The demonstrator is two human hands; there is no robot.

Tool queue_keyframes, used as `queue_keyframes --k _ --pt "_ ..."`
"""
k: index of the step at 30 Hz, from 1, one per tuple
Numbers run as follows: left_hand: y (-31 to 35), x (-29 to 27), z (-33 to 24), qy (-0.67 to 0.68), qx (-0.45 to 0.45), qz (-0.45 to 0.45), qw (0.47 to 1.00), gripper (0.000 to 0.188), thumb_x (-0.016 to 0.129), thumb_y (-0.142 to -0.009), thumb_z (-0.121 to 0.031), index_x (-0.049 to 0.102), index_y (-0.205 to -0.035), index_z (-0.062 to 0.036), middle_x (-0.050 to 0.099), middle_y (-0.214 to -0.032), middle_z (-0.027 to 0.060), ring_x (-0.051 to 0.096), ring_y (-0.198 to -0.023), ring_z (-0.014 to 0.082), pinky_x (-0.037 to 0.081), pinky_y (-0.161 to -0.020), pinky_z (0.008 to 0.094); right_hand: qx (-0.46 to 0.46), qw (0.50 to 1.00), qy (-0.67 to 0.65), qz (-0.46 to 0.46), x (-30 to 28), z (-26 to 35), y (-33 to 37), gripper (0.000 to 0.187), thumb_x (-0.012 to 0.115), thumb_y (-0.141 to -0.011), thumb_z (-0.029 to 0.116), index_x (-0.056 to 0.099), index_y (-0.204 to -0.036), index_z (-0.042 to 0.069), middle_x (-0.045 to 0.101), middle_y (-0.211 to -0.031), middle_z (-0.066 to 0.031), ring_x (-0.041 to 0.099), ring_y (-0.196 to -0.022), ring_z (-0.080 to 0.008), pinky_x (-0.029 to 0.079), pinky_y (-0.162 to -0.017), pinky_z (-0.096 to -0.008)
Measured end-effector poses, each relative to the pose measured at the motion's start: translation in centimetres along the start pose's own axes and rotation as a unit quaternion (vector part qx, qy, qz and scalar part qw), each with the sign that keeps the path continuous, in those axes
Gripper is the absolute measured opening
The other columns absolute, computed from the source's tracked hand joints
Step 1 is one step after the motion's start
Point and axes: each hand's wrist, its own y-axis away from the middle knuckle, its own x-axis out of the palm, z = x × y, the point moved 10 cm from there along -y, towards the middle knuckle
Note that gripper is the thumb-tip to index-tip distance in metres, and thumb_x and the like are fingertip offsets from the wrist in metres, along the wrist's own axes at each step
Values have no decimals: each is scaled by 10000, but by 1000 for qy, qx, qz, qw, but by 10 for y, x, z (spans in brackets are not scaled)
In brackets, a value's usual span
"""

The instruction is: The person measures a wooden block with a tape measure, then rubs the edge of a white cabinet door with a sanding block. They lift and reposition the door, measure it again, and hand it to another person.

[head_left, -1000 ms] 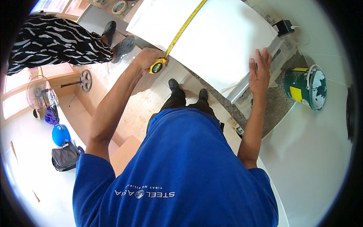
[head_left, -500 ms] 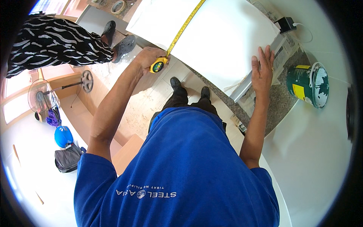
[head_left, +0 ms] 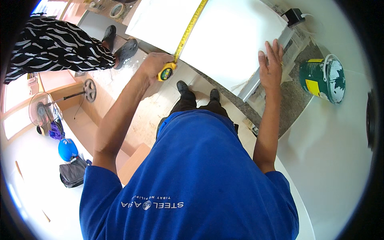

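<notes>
My left hand [head_left: 154,67] is closed around a yellow and black tape measure [head_left: 166,73], just off the near edge of a large white board [head_left: 230,48]. From its case the yellow tape blade [head_left: 187,34] runs out across the board's top and leaves the picture at the upper edge. What the far end of the blade rests on is out of view. My right hand [head_left: 273,68] lies with fingers stretched out along the board's right side, over a grey metal-looking strip [head_left: 252,87]. Nothing shows in its grip.
Beneath the board is a speckled grey countertop [head_left: 294,90]. A green paint bucket [head_left: 322,79] and a black plug adapter [head_left: 293,17] are at right. Another person's patterned trousers [head_left: 60,46] show upper left, near a roll of tape [head_left: 117,10]. A fan [head_left: 42,108] stands left.
The whole view has shifted slightly. My left hand with the tape measure has drawn a little toward me from the board's edge. My right hand stays along the board's side.
</notes>
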Motion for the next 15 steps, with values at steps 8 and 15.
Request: queue_keyframes --k 8,15 --pt "5 52 30 3 52 11 999 170 676 -901 -68 722 -811 69 673 -757 101 621 -627 146 478 -535 303 -30 999 35 5 -2 -1 4 614 494 -1066 485 506 -1503 55 283 -1675 -177 148 -1572 -405 352 -1213 -515" --pt "-11 46 39 -148 98 14 984 191 665 -901 -93 734 -918 84 730 -868 144 705 -726 179 571 -629 283 4 998 45 35 -1 -1 8 678 428 -1065 548 453 -1541 67 207 -1703 -151 108 -1589 -347 302 -1244 -527"
